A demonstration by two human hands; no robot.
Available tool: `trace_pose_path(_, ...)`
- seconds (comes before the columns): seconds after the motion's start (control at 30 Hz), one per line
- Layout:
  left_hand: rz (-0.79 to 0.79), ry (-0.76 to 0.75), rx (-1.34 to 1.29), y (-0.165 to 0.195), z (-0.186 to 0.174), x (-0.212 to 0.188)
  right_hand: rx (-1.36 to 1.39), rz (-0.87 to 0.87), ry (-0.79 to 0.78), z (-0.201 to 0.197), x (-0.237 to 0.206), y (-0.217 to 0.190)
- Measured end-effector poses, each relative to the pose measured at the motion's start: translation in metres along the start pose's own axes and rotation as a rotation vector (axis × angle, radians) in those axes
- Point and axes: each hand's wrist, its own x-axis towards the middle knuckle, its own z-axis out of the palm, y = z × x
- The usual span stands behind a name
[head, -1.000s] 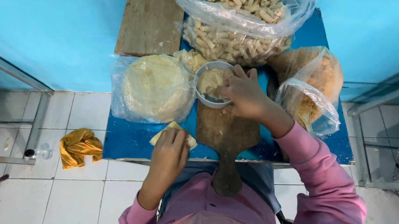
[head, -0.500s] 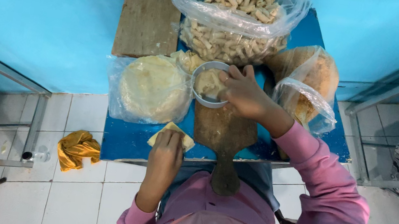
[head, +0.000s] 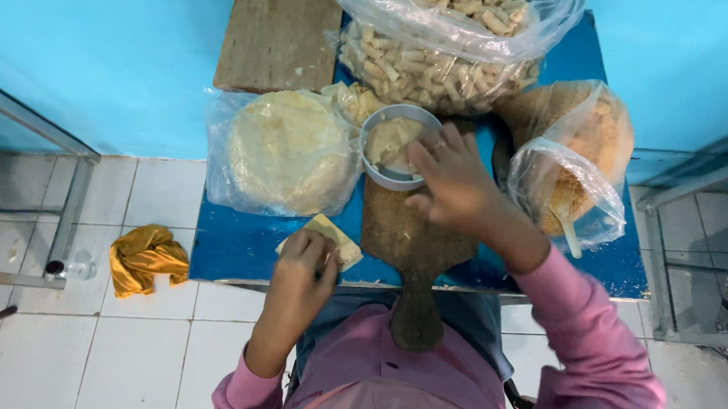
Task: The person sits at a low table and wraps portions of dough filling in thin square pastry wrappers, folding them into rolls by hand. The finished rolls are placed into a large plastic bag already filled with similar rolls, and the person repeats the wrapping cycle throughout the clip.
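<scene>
At near edge of blue table: folded pale wrapper, held in left hand, fingers closed narrow around it, likely to keep the fold from springing open. Right hand over small round bowl of pale filling, fingertips pinched down into the contents; whether a utensil is gripped, cannot tell. Bowl at far end of wooden paddle board, handle pointing toward the body, so filling sits just beside the working surface. Left of bowl: stack of round wrappers in clear bag, open side toward the hands, within easy reach. Behind: large clear bag of finished rolls, well apart from the working spot; brown wooden board beside it. Right: bagged orange crumbs with a spoon. On tiled floor, yellow cloth.
</scene>
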Motion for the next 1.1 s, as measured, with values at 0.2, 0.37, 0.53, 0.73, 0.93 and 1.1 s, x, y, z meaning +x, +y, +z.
trace_pose_path(0.2,-0.023,-0.011,0.011,-0.007,-0.004,0.002,0.448,-0.088,0.016,0.020,-0.036,-0.072)
trace_pose_path(0.37,-0.048,0.003,-0.011,-0.012,-0.006,0.005,0.318,-0.164,0.035,0.030,-0.031,-0.091)
trace_pose_path(0.53,-0.130,0.269,0.011,-0.021,-0.022,0.011,0.415,-0.114,-0.001,0.032,-0.034,-0.092)
trace_pose_path(0.73,-0.140,0.541,-0.206,-0.011,-0.033,0.017,0.719,0.058,0.082,0.036,-0.038,-0.090)
trace_pose_path(0.93,0.017,0.020,-0.214,0.022,-0.002,0.026,0.832,0.207,0.208,0.016,-0.063,-0.074)
trace_pose_path(1.1,-0.074,-0.282,-0.408,0.033,0.028,0.046,0.966,0.545,0.117,0.009,-0.082,-0.050)
